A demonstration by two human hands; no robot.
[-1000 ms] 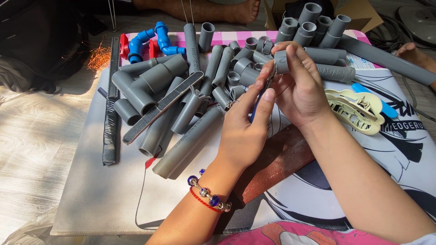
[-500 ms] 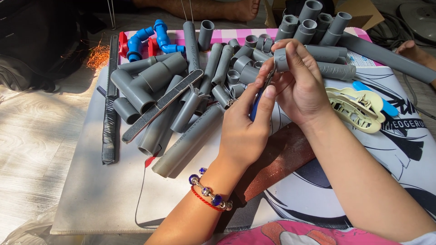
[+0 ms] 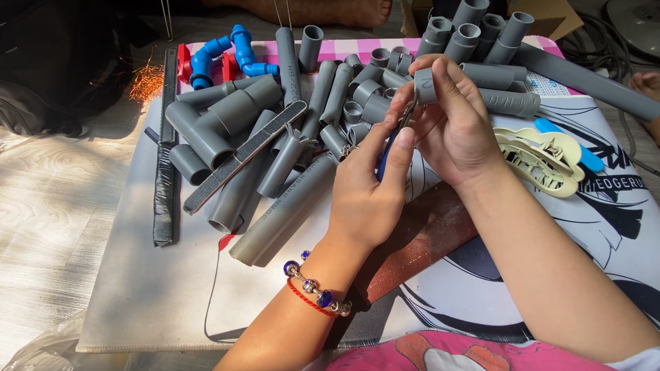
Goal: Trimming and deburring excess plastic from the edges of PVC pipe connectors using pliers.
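My left hand [image 3: 364, 199], with a beaded bracelet and a red cord on its wrist, grips a small blue-handled metal tool [image 3: 383, 163]. The tool's tip points up at a short grey pipe fitting [image 3: 424, 86]. My right hand [image 3: 457, 134] pinches that fitting between thumb and fingers, just above the left hand. Both hands hover close together over the right edge of a pile of grey plastic pipes and fittings [image 3: 275, 165]. The tool's tip is partly hidden by my fingers.
A long abrasive file [image 3: 240, 154] lies across the pipes. Blue fittings [image 3: 227, 55] sit at the back left, a black strip [image 3: 165, 178] at the left, a cream hair claw [image 3: 540, 161] at the right. Brown sandpaper [image 3: 419, 240] lies under my forearms on a printed mat [image 3: 158, 288]. A person's bare foot [image 3: 323, 10] rests beyond.
Both hands stay together at the fitting with only slight finger shifts. The tool's blue handle shows a little more between my left fingers.
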